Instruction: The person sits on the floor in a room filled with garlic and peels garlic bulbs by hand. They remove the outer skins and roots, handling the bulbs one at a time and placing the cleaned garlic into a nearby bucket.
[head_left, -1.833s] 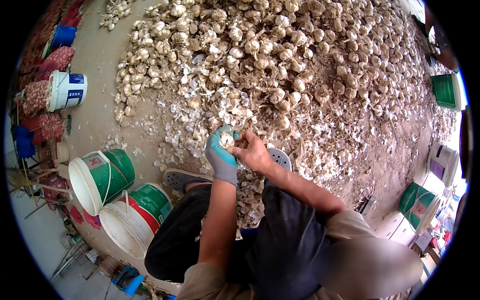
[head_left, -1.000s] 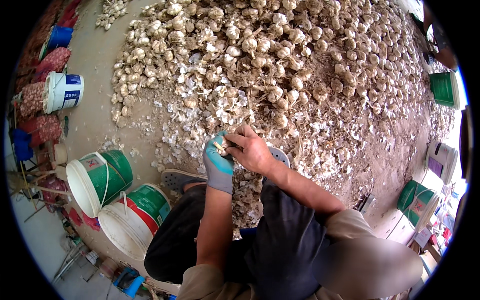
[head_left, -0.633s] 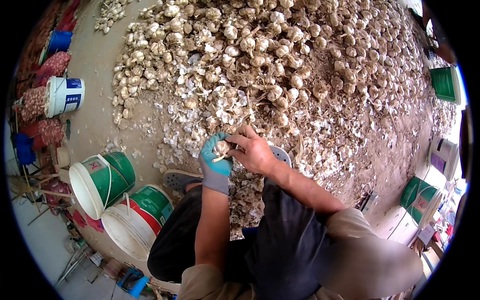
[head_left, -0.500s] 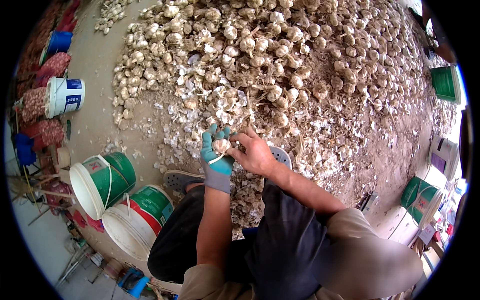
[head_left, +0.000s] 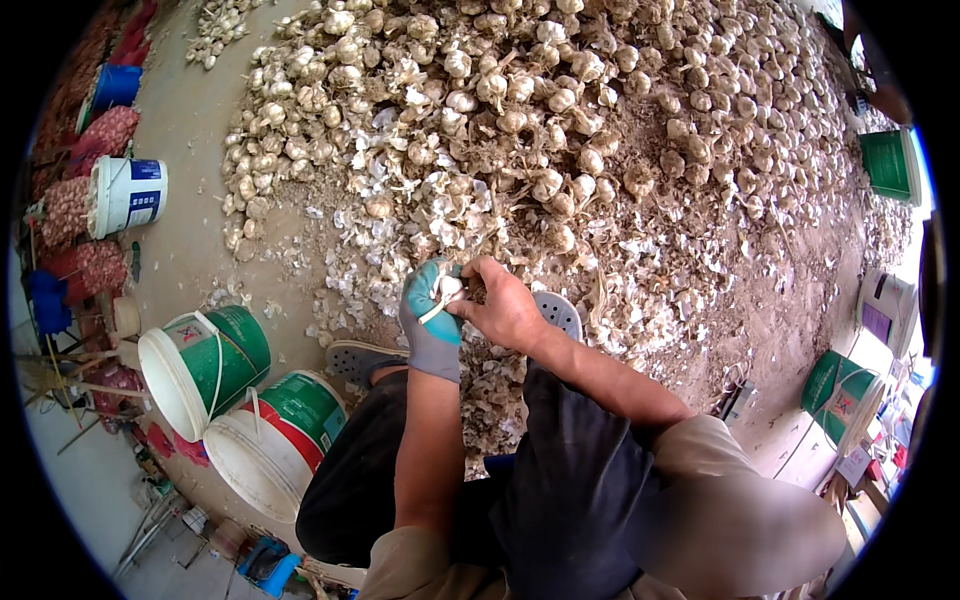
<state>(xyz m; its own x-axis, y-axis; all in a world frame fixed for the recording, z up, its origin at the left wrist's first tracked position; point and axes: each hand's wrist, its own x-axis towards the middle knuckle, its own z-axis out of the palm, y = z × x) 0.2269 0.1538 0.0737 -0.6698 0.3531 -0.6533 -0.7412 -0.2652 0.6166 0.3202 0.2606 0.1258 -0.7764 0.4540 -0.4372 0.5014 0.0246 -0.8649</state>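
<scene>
The left hand (head_left: 432,318), in a grey and teal glove, is curled around a garlic bulb (head_left: 451,289) and holds it up just in front of the knees. The bare right hand (head_left: 503,306) meets it from the right side, its fingertips (head_left: 470,296) pinched on the same bulb, so both hands are closed together on that one piece. A pale strip of stalk or skin hangs across the glove's palm.

Directly beyond the hands lies loose papery skin (head_left: 360,285) scattered on the bare ground, and past that a broad heap of garlic (head_left: 560,110) spreads away from the fingers and out to the right. Below the hands, between the dark trouser legs, more skins and trimmings (head_left: 497,385) are piled. A grey sandal (head_left: 360,356) sits just left of the left wrist, and a second sandal (head_left: 560,312) shows just right of the right hand.

To the left of the left forearm stand two green and white buckets (head_left: 205,370), lying close together with their mouths open. Farther left is a white and blue bucket (head_left: 127,195), with red mesh sacks (head_left: 95,262) beside it. Well off to the right are more green buckets (head_left: 838,385), one near the far edge of the heap (head_left: 888,165).
</scene>
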